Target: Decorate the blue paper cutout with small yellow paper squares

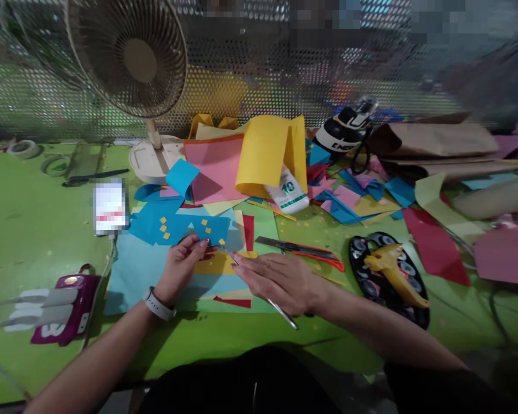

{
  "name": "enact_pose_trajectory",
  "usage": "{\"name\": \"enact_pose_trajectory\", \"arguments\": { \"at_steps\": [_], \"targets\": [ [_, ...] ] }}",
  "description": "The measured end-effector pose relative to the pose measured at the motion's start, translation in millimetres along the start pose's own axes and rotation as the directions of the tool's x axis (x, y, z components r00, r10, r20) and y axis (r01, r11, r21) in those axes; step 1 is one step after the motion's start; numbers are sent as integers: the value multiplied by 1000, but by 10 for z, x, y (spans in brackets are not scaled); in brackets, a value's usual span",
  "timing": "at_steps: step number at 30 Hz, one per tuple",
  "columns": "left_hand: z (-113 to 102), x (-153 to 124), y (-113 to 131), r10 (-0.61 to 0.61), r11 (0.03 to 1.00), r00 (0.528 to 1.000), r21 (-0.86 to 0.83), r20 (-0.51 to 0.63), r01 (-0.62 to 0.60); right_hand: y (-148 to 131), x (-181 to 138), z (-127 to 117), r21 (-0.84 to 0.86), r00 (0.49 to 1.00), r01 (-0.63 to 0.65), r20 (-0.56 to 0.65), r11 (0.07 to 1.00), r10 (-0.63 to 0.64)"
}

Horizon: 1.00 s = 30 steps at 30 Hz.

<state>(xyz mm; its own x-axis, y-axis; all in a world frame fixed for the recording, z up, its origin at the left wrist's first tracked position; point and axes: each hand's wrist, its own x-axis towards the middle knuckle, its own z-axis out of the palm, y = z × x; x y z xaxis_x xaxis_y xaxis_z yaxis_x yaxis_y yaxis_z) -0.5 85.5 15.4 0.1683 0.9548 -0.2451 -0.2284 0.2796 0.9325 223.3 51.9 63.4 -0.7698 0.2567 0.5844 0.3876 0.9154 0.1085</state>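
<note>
My left hand (185, 259), with a white watch band at its wrist, pinches the lower edge of a piece of blue paper (219, 226). Small yellow paper squares (204, 222) lie on that blue paper, and several more sit on blue paper to its left. In my right hand (280, 279) is a thin silver pen-like tool (282, 315), its kind unclear. Its tip points at a small yellow square (221, 242) by the blue paper's lower edge; I cannot tell whether they touch. Underneath are light blue sheets (133, 276) and a yellow strip (218, 264).
An orange-and-black box cutter (302, 248) lies beyond my right hand. At right, a black tray (357, 270) carries a yellow tool (388, 264). A fan (140, 60), rolled yellow sheet (261, 152), white bottle (291, 192) and paper scraps stand behind; a phone (110, 204) and purple power strip (67, 310) are left.
</note>
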Motion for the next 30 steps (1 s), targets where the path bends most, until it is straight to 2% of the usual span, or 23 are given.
{"name": "enact_pose_trajectory", "arguments": {
  "at_steps": [3,8,13,20,30],
  "targets": [
    [-11,3,-8,8,1000,1000,3,20,-8,41,76,62,-35,994,59,99,998,-55],
    [-19,16,-36,10,1000,999,-5,48,-10,70,128,101,-91,988,129,100,987,-120],
    [-18,7,-39,5,1000,997,-23,75,-4,99,194,42,-82,971,190,164,978,-175],
    [0,-40,48,-30,999,994,23,107,27,163,260,-59,-75,941,288,205,955,-268],
    [6,-55,101,-6,996,992,91,127,-6,204,283,-76,-75,908,372,238,925,-345]
  ]
}}
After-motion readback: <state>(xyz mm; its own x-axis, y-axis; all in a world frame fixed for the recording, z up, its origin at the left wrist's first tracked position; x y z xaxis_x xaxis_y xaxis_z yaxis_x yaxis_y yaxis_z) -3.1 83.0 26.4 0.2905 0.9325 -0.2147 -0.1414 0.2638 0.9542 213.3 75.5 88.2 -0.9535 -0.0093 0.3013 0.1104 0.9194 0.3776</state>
